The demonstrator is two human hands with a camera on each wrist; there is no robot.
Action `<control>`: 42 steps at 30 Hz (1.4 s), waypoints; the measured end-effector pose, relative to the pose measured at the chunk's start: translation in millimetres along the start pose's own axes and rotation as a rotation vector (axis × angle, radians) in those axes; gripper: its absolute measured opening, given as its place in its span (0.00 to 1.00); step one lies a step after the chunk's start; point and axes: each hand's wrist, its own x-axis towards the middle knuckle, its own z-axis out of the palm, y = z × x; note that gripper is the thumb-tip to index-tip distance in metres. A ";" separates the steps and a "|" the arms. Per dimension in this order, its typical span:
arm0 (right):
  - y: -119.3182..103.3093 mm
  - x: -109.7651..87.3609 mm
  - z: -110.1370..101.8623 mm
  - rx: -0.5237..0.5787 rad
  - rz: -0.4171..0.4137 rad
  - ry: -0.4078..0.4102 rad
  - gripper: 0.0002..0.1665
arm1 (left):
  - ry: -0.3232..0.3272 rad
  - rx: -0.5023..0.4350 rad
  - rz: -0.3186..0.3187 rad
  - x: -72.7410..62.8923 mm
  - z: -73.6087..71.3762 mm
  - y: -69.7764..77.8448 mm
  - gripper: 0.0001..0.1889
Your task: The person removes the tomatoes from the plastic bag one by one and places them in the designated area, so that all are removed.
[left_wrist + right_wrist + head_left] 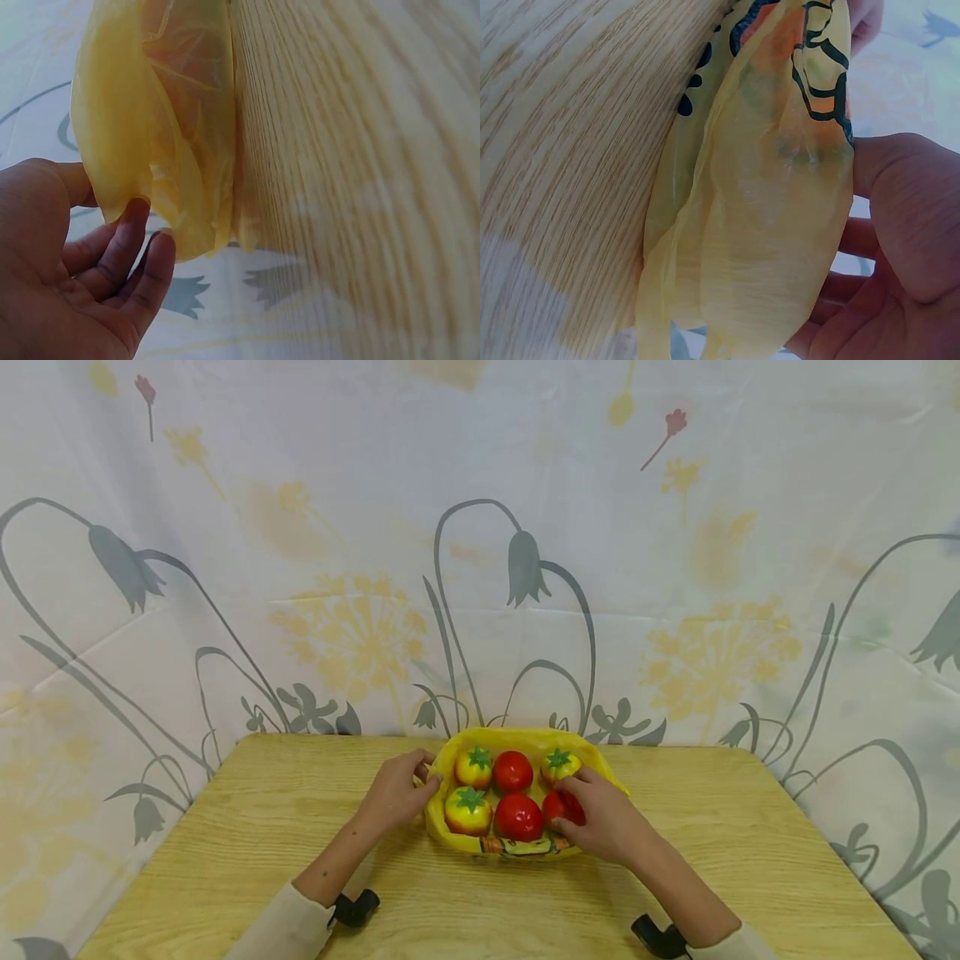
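Counter [735,852] with pale wood grain carries a yellow bag [517,739], spread wide near the far edge and holding six round fruits. Taking the bag as a clock dial in the head view, with twelve at its far side, a leafy-topped yellow fruit [474,770] lies at ten o'clock, a matching yellow fruit [468,817] at eight and a third yellow fruit [560,767] at two. A plain red fruit [513,772] lies at twelve, a second red fruit [519,817] at six, and a partly covered red fruit [562,810] at four.

The left hand [397,792] is at nine o'clock, its grip nearly closed, with the bag's thin rim pinched between thumb and fingers. The right hand [609,818] reaches over the rim between three and four o'clock; its grip is half closed about the partly covered red fruit, thumb on the near side, fingers on the far side. How firmly it holds, I cannot tell.

Dark printing [525,846] marks the bag's six o'clock side. A backdrop [480,452] with grey and yellow flowers hangs at twelve, beyond the counter.
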 end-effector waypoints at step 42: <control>3.0 0.4 2.8 0.000 0.044 -0.051 0.33 | 0.021 -0.106 -0.034 -0.8 6.2 -5.1 0.11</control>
